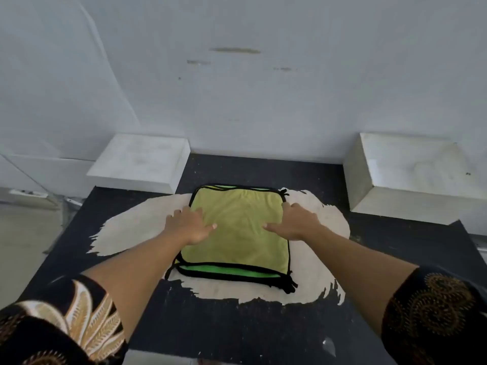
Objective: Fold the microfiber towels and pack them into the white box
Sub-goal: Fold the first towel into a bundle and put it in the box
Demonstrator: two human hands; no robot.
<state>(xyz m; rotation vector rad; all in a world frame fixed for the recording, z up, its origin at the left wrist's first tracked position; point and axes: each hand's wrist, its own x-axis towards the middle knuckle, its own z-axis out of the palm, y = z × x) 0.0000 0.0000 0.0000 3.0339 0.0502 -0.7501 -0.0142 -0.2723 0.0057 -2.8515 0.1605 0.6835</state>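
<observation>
A yellow-green microfiber towel [238,241] with black trim lies folded into a square in the middle of the dark table; brighter green layers show at its near and far edges. My left hand [188,223] rests flat on the towel's left edge, fingers spread. My right hand [296,219] lies flat on its right edge, thumb pointing inward. Two white boxes stand against the wall: one at the back left [139,162], one at the back right [411,175]. Which of them is the packing box I cannot tell.
The dark table [237,327] has a large pale worn patch [131,227] under and around the towel. A white wall [250,75] rises right behind the table. Grey floor [23,246] shows past the table's left edge.
</observation>
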